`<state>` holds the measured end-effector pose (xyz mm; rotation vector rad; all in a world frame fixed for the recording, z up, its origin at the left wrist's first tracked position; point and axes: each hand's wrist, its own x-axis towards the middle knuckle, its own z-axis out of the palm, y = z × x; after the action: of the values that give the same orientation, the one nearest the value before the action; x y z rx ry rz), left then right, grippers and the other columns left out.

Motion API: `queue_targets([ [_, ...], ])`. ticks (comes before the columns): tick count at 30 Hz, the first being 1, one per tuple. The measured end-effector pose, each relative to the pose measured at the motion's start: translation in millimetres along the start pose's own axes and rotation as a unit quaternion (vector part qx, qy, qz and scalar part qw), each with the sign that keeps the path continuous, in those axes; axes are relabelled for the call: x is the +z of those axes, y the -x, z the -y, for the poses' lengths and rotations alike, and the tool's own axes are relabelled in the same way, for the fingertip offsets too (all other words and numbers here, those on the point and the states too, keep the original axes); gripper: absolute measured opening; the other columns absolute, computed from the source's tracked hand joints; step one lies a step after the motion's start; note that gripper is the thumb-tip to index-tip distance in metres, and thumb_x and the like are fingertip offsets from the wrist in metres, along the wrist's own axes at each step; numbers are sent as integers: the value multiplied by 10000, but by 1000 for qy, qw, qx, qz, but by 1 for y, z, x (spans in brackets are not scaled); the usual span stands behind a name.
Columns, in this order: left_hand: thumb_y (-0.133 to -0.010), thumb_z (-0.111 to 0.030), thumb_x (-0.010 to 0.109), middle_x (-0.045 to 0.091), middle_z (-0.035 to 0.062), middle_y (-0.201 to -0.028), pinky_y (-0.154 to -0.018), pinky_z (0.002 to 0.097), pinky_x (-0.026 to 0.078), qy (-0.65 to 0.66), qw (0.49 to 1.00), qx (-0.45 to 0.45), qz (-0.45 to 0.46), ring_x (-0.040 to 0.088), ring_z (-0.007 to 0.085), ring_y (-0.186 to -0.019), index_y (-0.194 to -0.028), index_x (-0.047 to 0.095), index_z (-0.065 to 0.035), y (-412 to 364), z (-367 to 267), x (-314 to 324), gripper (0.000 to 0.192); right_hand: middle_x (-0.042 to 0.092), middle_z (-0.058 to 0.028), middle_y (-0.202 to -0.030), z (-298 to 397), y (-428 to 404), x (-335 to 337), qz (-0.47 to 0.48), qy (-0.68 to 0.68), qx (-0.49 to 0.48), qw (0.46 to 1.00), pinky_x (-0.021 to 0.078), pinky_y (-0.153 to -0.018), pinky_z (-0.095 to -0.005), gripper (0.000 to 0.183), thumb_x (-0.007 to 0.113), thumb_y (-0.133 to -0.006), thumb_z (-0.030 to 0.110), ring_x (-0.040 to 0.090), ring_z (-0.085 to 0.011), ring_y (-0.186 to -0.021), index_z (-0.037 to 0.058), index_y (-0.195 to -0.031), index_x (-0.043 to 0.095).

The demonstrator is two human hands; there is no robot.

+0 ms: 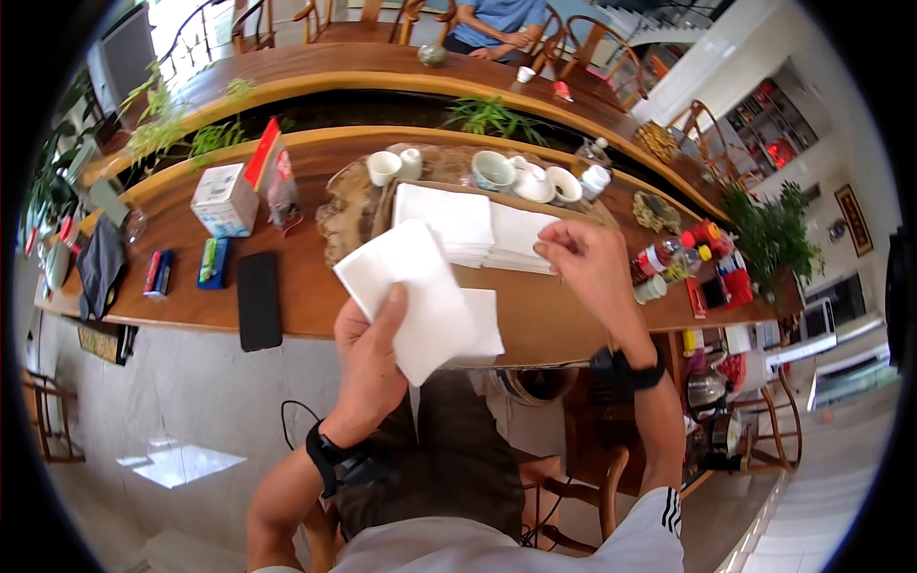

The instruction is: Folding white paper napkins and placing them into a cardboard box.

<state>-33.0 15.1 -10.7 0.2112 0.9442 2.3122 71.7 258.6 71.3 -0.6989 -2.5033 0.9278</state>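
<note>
My left hand (372, 358) holds a folded white paper napkin (412, 294) up in front of me, thumb across its face. Behind it, partly covered, another white sheet (486, 326) lies on a shallow brown cardboard tray (559, 322). Two stacks of folded white napkins, a left stack (440, 211) and a right stack (519, 233), sit side by side toward the tray's far edge. Over the outer end of the right stack is my right hand (591, 261), its fingers curled and thumb near the forefinger. Whether it pinches a napkin there is unclear.
A black phone (259, 301) overhangs the table's near edge. Left stand a white box (224, 200) and an upright plastic bag (279, 193). Beyond the tray, white cups (385, 167) and a lidded bowl (532, 183) sit on a wooden slab (344, 215). Bottles (652, 258) stand right. A person (501, 29) sits opposite.
</note>
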Motion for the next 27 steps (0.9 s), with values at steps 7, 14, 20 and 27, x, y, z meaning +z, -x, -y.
queue_targets([
  [7,-1071,-190,614,738,83,-1165,-853,350,626,-38,999,8,8,750,175,-994,-1296,631,-20,-1,3,-2,282,761,-161,-863,-102,-58,-13,67,175,-19,982,553,-765,-446,314,793,-822,201,727,-375,-847,22,-1080,792],
  [14,-1075,-185,605,735,104,-1183,-873,361,624,-43,999,10,16,750,191,-1013,-1315,619,-9,-3,3,-3,298,749,-218,-984,-100,-62,-11,99,218,-62,969,544,-809,-414,396,819,-781,252,716,-343,-932,43,-1116,800],
  [20,-1080,-182,593,734,109,-1186,-881,364,622,-35,999,0,25,749,194,-1017,-1323,615,3,-3,1,-1,306,770,-213,-913,-100,-63,-4,79,194,-54,976,564,-782,-404,283,810,-769,228,744,-339,-855,19,-959,822],
  [27,-1083,-185,586,732,114,-1198,-886,363,620,-31,999,-4,19,745,196,-1026,-1325,613,8,-1,0,-1,311,764,-170,-801,-95,-59,-2,59,208,-45,975,564,-720,-378,223,810,-762,167,738,-297,-731,-11,-896,807],
])
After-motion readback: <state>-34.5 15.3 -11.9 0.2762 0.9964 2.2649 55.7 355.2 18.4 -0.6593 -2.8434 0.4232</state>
